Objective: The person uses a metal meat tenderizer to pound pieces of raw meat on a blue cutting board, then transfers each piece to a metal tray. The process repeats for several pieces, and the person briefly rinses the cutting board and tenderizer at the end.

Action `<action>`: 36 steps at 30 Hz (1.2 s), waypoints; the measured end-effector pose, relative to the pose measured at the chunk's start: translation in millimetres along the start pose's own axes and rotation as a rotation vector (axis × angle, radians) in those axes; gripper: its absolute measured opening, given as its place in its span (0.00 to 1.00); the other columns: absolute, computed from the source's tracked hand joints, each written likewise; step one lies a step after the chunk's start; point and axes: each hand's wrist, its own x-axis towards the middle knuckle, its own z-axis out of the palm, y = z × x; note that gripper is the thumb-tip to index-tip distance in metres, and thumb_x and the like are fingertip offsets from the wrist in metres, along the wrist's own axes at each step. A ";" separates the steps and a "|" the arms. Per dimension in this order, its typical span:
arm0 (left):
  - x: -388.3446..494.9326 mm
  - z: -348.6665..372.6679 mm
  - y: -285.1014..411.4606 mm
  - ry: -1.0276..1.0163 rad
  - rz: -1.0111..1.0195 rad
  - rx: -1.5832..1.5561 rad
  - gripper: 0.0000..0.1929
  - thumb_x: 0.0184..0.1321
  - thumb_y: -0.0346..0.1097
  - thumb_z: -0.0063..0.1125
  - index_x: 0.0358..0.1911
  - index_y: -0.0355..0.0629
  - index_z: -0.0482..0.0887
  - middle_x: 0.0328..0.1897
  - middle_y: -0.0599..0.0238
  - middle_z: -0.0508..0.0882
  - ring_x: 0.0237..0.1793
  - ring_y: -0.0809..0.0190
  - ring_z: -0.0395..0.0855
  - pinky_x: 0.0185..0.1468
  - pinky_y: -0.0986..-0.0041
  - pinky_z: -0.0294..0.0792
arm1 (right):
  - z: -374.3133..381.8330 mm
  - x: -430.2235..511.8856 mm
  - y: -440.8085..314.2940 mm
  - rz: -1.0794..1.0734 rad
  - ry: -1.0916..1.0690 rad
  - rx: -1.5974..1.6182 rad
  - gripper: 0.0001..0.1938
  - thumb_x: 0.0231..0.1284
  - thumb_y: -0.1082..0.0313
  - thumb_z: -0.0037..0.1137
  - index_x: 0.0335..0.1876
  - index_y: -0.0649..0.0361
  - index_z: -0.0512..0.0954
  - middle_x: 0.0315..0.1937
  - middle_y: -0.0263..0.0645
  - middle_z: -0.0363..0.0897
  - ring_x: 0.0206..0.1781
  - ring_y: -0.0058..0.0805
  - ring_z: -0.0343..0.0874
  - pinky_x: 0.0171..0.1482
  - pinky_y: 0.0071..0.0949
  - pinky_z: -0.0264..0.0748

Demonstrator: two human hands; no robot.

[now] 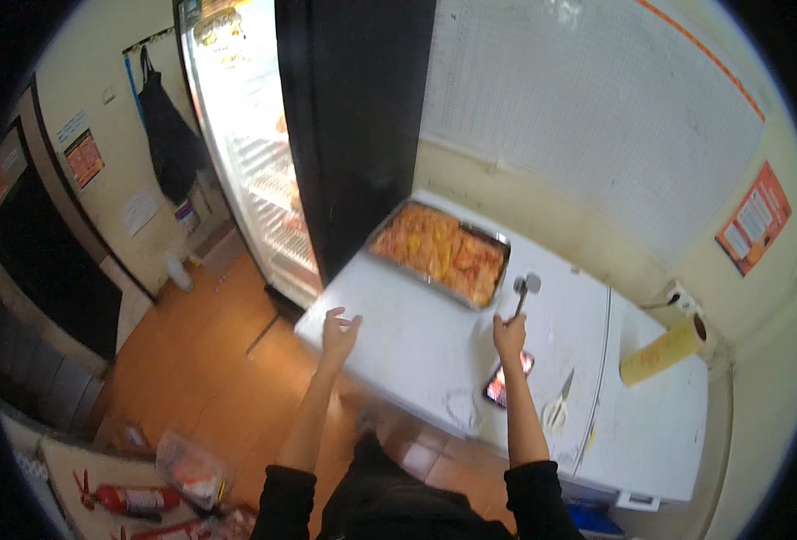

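My right hand (509, 336) grips the handle of a metal meat mallet (525, 286), its head raised past my fingers, above the white top of what looks like a chest freezer (405, 337). Near the mallet, a metal tray (432, 280) is filled with orange-yellow pieces of what looks like marinated raw meat (439, 250). My left hand (339, 335) is held over the freezer's left front edge, its fingers apart and nothing in them. Partly hidden below my right forearm is a smartphone (496, 388) with a lit screen. Scissors with white handles (555, 413) lie to its right.
A yellow roll of cling film (661, 351) lies at the right, below a wall socket (683, 297). At the left stands a lit upright display fridge (263, 155). Red fire extinguishers (135, 498) are at lower left. A thin pale loop (462, 408) lies near the front edge.
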 end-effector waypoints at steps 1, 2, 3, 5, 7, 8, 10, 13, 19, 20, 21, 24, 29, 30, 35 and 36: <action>44.8 31.0 -2.9 0.125 0.153 0.084 0.29 0.58 0.45 0.70 0.58 0.39 0.74 0.42 0.58 0.81 0.34 0.61 0.81 0.37 0.68 0.75 | 14.9 16.6 1.8 0.022 0.006 0.012 0.21 0.57 0.56 0.66 0.39 0.63 0.67 0.28 0.48 0.80 0.33 0.50 0.82 0.40 0.45 0.77; 85.0 59.0 -3.1 0.251 0.264 0.167 0.31 0.56 0.46 0.71 0.59 0.38 0.73 0.43 0.56 0.81 0.34 0.58 0.81 0.37 0.66 0.76 | 27.5 30.8 2.9 0.043 0.005 0.020 0.20 0.57 0.57 0.66 0.39 0.63 0.68 0.28 0.48 0.80 0.33 0.50 0.82 0.40 0.44 0.77; 111.6 78.7 -5.8 0.330 0.288 0.258 0.33 0.55 0.47 0.72 0.59 0.36 0.72 0.44 0.54 0.82 0.33 0.56 0.82 0.38 0.65 0.76 | 36.6 40.8 5.2 0.101 -0.004 0.007 0.19 0.57 0.57 0.65 0.39 0.63 0.68 0.28 0.48 0.80 0.34 0.49 0.83 0.40 0.43 0.77; 155.5 102.4 0.1 0.463 0.408 0.353 0.33 0.52 0.46 0.73 0.55 0.33 0.72 0.41 0.52 0.82 0.32 0.54 0.82 0.40 0.63 0.77 | 52.0 55.0 5.9 0.121 -0.038 0.043 0.16 0.57 0.61 0.62 0.39 0.63 0.68 0.29 0.51 0.80 0.36 0.54 0.82 0.41 0.47 0.76; 182.8 113.0 16.3 0.346 0.291 0.276 0.31 0.51 0.46 0.72 0.51 0.31 0.74 0.40 0.47 0.83 0.36 0.48 0.83 0.45 0.60 0.77 | 61.3 60.9 5.8 0.152 -0.030 0.066 0.14 0.57 0.63 0.60 0.38 0.62 0.68 0.29 0.53 0.79 0.36 0.56 0.81 0.41 0.48 0.76; 186.5 112.1 22.5 0.181 0.142 0.157 0.29 0.51 0.47 0.71 0.48 0.30 0.76 0.40 0.43 0.84 0.41 0.45 0.84 0.48 0.58 0.77 | 63.5 61.5 6.0 0.161 -0.014 0.072 0.12 0.57 0.65 0.59 0.38 0.61 0.69 0.29 0.53 0.79 0.36 0.56 0.81 0.41 0.48 0.75; 187.2 109.2 33.8 -0.005 -0.119 -0.040 0.26 0.51 0.47 0.69 0.44 0.31 0.78 0.40 0.40 0.85 0.45 0.40 0.85 0.50 0.56 0.77 | 67.2 59.6 3.4 0.161 0.025 0.077 0.09 0.56 0.69 0.56 0.37 0.60 0.69 0.29 0.54 0.78 0.36 0.56 0.81 0.39 0.48 0.74; 192.7 112.5 43.1 0.030 -0.307 -0.131 0.23 0.49 0.46 0.69 0.40 0.34 0.79 0.40 0.41 0.86 0.43 0.39 0.86 0.47 0.55 0.77 | 68.4 51.4 -4.6 0.067 0.061 0.064 0.10 0.55 0.74 0.59 0.35 0.61 0.67 0.25 0.44 0.76 0.27 0.39 0.77 0.34 0.37 0.74; 164.6 84.9 29.7 0.146 -0.206 0.115 0.27 0.47 0.46 0.73 0.43 0.35 0.75 0.40 0.43 0.85 0.44 0.40 0.85 0.48 0.56 0.75 | 39.1 8.8 -27.1 0.104 -0.056 0.075 0.07 0.61 0.69 0.51 0.39 0.62 0.67 0.27 0.53 0.78 0.33 0.56 0.81 0.36 0.48 0.74; 146.3 68.2 26.1 0.176 -0.118 0.126 0.28 0.46 0.46 0.73 0.44 0.35 0.74 0.40 0.43 0.85 0.44 0.39 0.84 0.48 0.57 0.75 | 31.2 -1.0 -30.0 0.088 -0.098 0.059 0.07 0.62 0.69 0.52 0.39 0.62 0.67 0.27 0.54 0.78 0.33 0.57 0.81 0.36 0.48 0.74; 131.0 52.6 24.6 0.204 -0.029 0.139 0.28 0.46 0.46 0.74 0.45 0.36 0.74 0.40 0.43 0.84 0.44 0.39 0.84 0.48 0.57 0.75 | 22.6 -11.1 -32.4 0.088 -0.134 0.040 0.08 0.62 0.69 0.52 0.39 0.62 0.67 0.27 0.54 0.78 0.33 0.57 0.81 0.35 0.48 0.74; 76.7 8.7 21.1 0.200 -0.125 0.144 0.29 0.48 0.46 0.74 0.45 0.39 0.71 0.38 0.45 0.83 0.43 0.41 0.84 0.48 0.58 0.74 | 2.9 -36.5 -35.7 0.073 -0.245 -0.008 0.07 0.63 0.69 0.51 0.39 0.62 0.67 0.27 0.55 0.78 0.33 0.58 0.80 0.34 0.48 0.73; 0.3 -41.2 18.4 0.080 -0.411 -0.105 0.25 0.53 0.41 0.71 0.43 0.44 0.63 0.32 0.57 0.78 0.31 0.57 0.81 0.35 0.64 0.73 | -8.2 -49.3 -33.5 -0.076 -0.332 0.057 0.06 0.66 0.71 0.49 0.40 0.64 0.67 0.26 0.56 0.77 0.32 0.60 0.79 0.33 0.48 0.72; -16.3 -46.1 15.4 0.135 -0.329 -0.127 0.25 0.54 0.39 0.70 0.43 0.45 0.62 0.32 0.58 0.76 0.27 0.60 0.79 0.31 0.66 0.72 | -7.6 -47.7 -31.6 -0.105 -0.346 0.075 0.06 0.66 0.71 0.49 0.40 0.65 0.67 0.26 0.56 0.77 0.32 0.60 0.79 0.33 0.48 0.72; -84.3 -64.2 15.5 0.186 -0.266 -0.290 0.22 0.59 0.39 0.68 0.43 0.43 0.63 0.29 0.64 0.72 0.22 0.64 0.75 0.27 0.70 0.72 | -6.9 -31.9 -25.0 -0.273 -0.384 0.193 0.11 0.60 0.75 0.59 0.38 0.62 0.66 0.25 0.49 0.75 0.28 0.51 0.77 0.33 0.39 0.72; -93.9 -66.8 22.5 0.188 -0.237 -0.177 0.23 0.58 0.39 0.69 0.45 0.42 0.64 0.31 0.62 0.73 0.25 0.62 0.77 0.30 0.68 0.73 | -9.6 -29.2 -26.3 -0.229 -0.436 0.168 0.08 0.62 0.73 0.55 0.39 0.64 0.67 0.26 0.52 0.76 0.30 0.55 0.77 0.34 0.44 0.72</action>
